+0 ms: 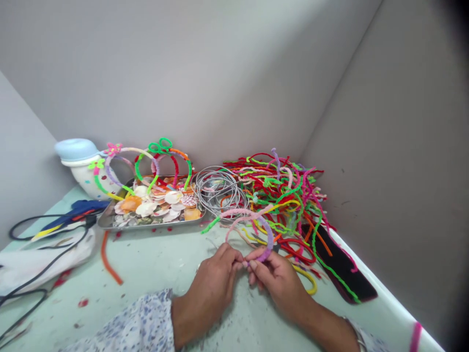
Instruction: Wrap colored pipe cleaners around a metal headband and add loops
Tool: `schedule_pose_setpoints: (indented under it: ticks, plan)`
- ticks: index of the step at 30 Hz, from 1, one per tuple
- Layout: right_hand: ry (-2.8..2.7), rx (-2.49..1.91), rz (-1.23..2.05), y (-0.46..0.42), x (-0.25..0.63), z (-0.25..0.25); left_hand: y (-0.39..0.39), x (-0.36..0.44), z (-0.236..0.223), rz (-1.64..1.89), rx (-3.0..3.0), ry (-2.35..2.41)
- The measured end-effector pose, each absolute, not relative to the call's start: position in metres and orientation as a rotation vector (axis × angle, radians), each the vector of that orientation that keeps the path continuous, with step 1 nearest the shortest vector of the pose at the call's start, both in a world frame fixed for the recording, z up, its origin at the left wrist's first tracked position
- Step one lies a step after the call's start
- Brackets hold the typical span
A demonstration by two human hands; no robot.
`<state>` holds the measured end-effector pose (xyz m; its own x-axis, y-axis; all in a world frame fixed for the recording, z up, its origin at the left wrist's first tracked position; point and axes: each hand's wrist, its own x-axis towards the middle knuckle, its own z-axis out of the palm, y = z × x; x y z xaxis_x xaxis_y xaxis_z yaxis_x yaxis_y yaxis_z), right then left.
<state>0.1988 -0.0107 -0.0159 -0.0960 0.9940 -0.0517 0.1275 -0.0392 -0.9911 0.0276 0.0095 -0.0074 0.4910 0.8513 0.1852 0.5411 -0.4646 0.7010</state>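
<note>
A curved band (pixel 270 233) wrapped in purple and pink fuzzy pipe cleaner rises in an arc above my hands. My right hand (pixel 280 281) is closed around its lower purple part, thumb and fingers pinched together. Close beside it, my left hand (pixel 214 274) pinches at the band's lower end, where a bit of pipe cleaner seems to lie between the fingertips. The fingertips of both hands nearly meet, and they hide the exact grip. Just beyond my right hand lie red-handled scissors (pixel 302 250), partly covered by pipe cleaners.
A heap of coloured pipe cleaners (pixel 271 183) lies at the back right, over a black flat object (pixel 348 274). Coiled grey wire (pixel 222 193) sits beside a metal tray (pixel 150 226) of seashells and finished bands. At left stand a white-and-blue container (pixel 86 168) and black cables (pixel 47 271).
</note>
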Motion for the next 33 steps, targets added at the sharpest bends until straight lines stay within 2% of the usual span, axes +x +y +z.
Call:
schedule_pose_setpoints:
  ticks: [5,13,22,33]
  plan:
    - [-1.262,-1.234,1.304,-0.006,0.199,-0.014,0.008,0.028,-0.006,0.819,2.163,1.073]
    - [-0.908,-1.067,1.433,0.002,0.204,-0.015,0.005,0.027,0.001,1.21,2.01,1.144]
    - [-0.822,-0.956,1.593,-0.001,0.201,-0.011,0.013,0.03,-0.003,1.041,1.897,1.148]
    - [-1.006,-1.012,1.48,-0.003,0.2,-0.018,0.017,0.03,-0.005,0.966,1.715,1.104]
